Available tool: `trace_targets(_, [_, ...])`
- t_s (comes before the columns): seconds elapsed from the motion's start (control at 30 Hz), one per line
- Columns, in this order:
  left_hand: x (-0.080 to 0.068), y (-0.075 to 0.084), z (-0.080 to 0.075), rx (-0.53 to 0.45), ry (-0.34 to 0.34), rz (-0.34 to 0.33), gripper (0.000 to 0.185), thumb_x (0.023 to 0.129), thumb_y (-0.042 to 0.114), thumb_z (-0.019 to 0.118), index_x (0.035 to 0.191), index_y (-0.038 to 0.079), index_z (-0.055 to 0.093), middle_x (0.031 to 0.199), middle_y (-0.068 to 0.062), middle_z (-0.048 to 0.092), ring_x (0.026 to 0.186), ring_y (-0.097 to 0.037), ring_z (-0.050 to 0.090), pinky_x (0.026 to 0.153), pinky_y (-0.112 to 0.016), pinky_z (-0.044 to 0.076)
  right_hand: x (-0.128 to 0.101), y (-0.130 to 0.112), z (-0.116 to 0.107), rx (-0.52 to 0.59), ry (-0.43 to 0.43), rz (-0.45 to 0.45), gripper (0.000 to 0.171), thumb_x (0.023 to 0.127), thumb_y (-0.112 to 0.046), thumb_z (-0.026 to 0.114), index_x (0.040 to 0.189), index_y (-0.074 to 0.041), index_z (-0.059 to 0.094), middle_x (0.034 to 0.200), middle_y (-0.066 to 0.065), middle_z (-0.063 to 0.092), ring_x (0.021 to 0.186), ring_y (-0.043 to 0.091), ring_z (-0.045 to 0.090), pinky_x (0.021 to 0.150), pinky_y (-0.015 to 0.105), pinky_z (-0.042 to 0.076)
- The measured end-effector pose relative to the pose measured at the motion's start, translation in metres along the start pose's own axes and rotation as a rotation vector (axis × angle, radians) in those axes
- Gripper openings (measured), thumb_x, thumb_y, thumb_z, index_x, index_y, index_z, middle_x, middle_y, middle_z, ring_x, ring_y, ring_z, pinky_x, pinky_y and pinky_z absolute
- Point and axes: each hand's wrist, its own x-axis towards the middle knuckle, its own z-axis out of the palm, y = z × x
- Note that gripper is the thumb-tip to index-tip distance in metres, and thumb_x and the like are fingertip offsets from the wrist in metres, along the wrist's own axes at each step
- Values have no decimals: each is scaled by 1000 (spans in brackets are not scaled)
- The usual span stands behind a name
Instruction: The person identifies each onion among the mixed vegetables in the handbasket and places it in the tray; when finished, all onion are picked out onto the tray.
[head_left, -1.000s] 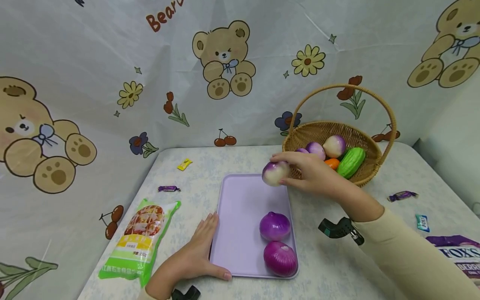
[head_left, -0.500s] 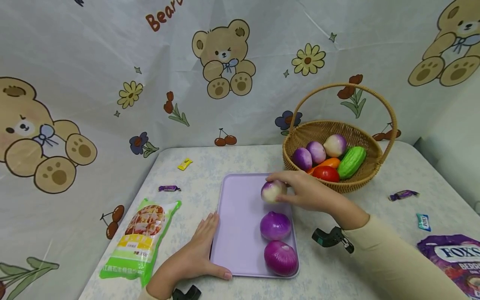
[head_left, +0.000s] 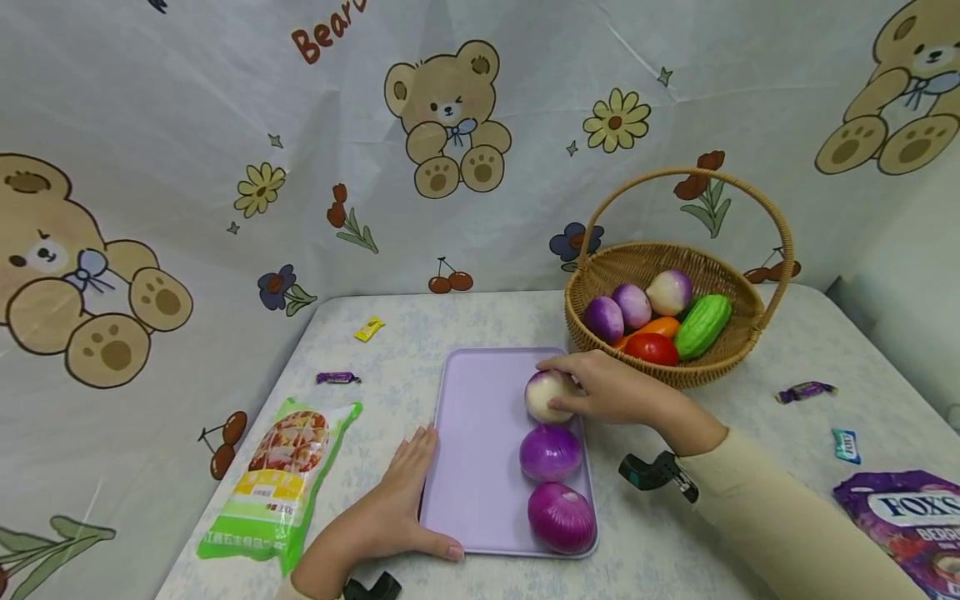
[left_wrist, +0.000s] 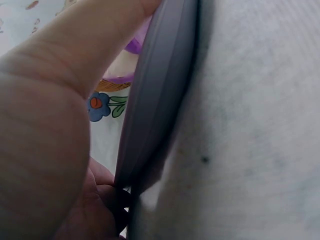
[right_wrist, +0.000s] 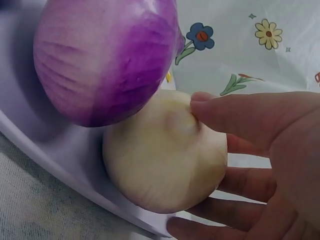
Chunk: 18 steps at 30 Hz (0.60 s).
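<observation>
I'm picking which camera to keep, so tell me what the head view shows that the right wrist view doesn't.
Only the head view shows the left hand resting flat on the tray's left edge, the basket of vegetables, the snack bag, the third onion and the scattered candies.

Only the right wrist view shows the pale underside of the held onion sitting on the tray and touching the purple onion.

Both show the right hand gripping that onion, the purple onion beside it, and the tray.
</observation>
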Motion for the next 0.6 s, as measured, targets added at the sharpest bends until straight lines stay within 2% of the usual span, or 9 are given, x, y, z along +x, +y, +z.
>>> trace_targets(0.27, [1,2,-3,18,4,16,156,64,72,91,166,-4,-1,173,-21,-2,158,-33,-6,125,-52,-4,2,1,-1,-25,20,20,55,98,-25,79,144,1,61,114,2,69,94,21,62,88,40,56])
trace_targets(0.47, [1,2,-2,7,-2,7,156,65,72,91,166,-3,-2,173,-20,-2,158,-34,-6,125,-53,-5,2,4,4,-38,26,5,53,96,-17,81,141,4,61,128,12,69,109,23,65,99,45,55])
trace_targets(0.6, [0,2,-1,9,-1,-1,157,64,73,91,166,-2,-2,173,-20,-2,158,-33,-6,125,-54,-4,-1,2,5,-47,33,7,52,95,-16,82,139,4,62,132,14,67,116,27,65,103,49,52])
